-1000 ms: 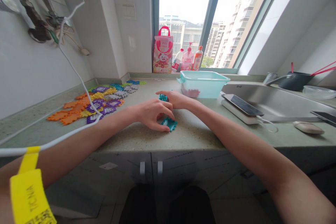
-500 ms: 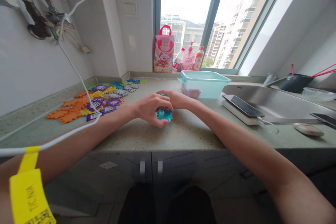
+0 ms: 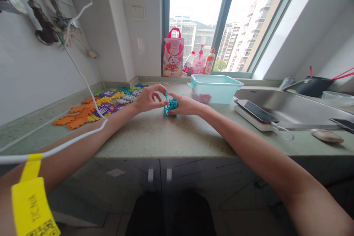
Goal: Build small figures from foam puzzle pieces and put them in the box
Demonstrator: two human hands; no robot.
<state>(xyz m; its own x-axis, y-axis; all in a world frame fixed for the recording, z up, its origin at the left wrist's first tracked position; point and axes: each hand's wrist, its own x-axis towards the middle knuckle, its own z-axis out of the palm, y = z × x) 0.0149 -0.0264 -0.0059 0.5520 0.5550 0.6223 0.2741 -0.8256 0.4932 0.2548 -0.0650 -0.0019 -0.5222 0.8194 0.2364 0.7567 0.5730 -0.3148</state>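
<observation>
Both of my hands meet over the green countertop (image 3: 177, 140) around a small teal assembly of interlocking puzzle tiles (image 3: 170, 106). My left hand (image 3: 149, 97) pinches an upright teal tile at the assembly's left side, thumb and fingers curled on it. From the right, my right hand (image 3: 186, 104) grips the same teal assembly with its fingers closed against it. A spread of loose orange, yellow, purple, grey and blue tiles (image 3: 94, 108) lies on the counter to the left of my left forearm.
A teal plastic tub (image 3: 214, 88) stands behind my hands. A phone on a white power bank (image 3: 256, 112) lies beside the steel sink (image 3: 290, 107). A bag and bottles (image 3: 193, 61) line the window sill. A white cable (image 3: 83, 77) hangs across the left.
My left hand picked a flat teal tile off the counter, lifted it and turned it upright against the piece in my right hand. Both hands moved slightly away from me.
</observation>
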